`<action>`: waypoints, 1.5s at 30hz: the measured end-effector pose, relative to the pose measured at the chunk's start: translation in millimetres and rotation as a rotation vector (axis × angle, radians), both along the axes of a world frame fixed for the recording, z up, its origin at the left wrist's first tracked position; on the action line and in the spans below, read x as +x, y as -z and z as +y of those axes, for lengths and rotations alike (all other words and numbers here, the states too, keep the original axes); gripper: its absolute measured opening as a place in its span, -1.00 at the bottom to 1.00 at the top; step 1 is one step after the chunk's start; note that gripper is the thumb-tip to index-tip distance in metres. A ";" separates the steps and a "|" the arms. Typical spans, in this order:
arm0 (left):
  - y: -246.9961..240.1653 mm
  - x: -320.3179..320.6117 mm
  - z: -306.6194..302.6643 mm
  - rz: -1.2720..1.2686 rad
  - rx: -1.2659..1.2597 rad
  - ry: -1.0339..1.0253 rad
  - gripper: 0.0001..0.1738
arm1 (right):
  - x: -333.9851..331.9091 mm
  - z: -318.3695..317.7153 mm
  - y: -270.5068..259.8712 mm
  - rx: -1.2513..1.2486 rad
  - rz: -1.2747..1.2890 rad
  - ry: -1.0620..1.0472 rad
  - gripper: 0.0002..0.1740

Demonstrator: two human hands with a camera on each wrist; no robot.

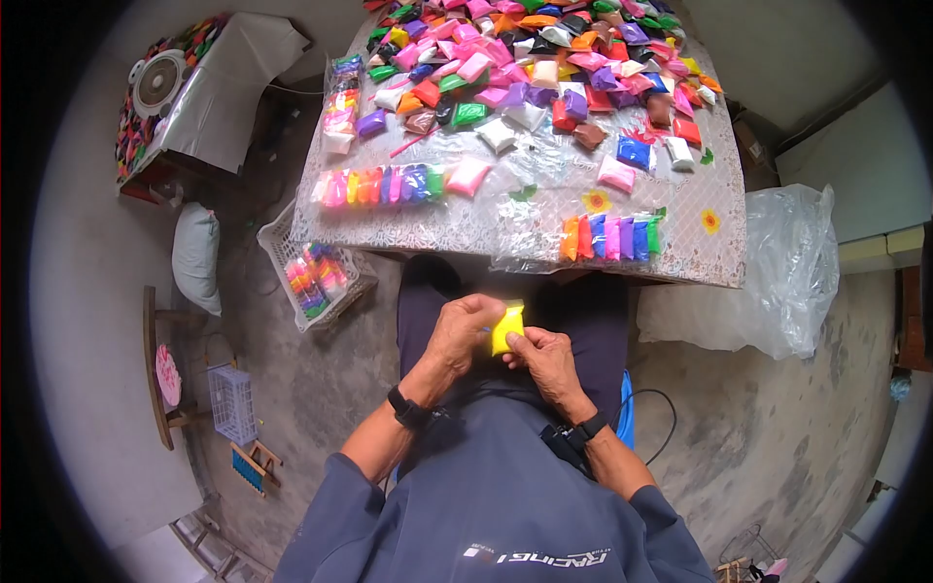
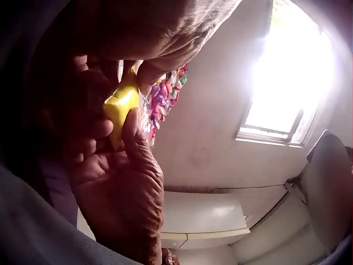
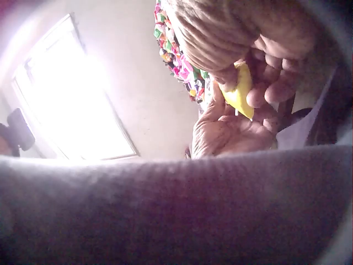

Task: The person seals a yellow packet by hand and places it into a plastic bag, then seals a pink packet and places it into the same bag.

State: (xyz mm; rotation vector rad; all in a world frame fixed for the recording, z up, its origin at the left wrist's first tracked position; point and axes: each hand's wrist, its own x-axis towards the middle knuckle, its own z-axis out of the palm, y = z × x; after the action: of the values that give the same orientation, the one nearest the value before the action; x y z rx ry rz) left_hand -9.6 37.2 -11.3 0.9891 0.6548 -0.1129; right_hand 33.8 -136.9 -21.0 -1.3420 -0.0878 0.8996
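A small yellow packet (image 1: pixel 507 328) is held between both hands above the lap, just in front of the table edge. The left hand (image 1: pixel 461 335) pinches its upper left side with thumb and fingers. The right hand (image 1: pixel 547 364) grips its lower right side, thumb on the front. In the left wrist view the yellow packet (image 2: pixel 122 105) lies between the fingertips of both hands; in the right wrist view the yellow packet (image 3: pixel 239 95) is partly covered by fingers.
On the patterned table (image 1: pixel 724 209) lie a large pile of coloured packets (image 1: pixel 476 66), a clear bag with a row of packets (image 1: pixel 379 186) and another open-looking bag (image 1: pixel 612 238). A white basket (image 1: pixel 358 277) stands left on the floor; plastic sheeting (image 1: pixel 777 272) hangs at the right.
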 end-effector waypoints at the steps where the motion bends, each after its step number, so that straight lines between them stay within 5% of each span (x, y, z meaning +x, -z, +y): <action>1: -1.1 -0.4 1.0 0.000 -0.001 0.000 -0.82 | -0.1 -0.1 -0.6 -0.001 -0.010 0.005 -0.69; 9: -3.0 -2.5 5.6 -0.006 0.122 0.213 -0.80 | 5.1 0.7 1.6 -0.042 -0.036 -0.006 -0.64; 26: -31.4 10.3 -1.3 -0.070 0.111 0.206 -0.81 | 15.7 -11.8 -16.1 0.053 -0.033 -0.059 -0.74; 45: -39.4 19.9 7.3 -0.161 0.253 0.381 -0.69 | 29.3 -20.9 -63.5 -0.112 -0.118 -0.078 -0.78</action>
State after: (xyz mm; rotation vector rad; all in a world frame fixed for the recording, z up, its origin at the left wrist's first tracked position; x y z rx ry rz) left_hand 10.3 44.5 28.1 1.3466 0.3318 -0.2873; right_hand 63.1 -157.7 42.6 -1.5047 -0.1841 0.9018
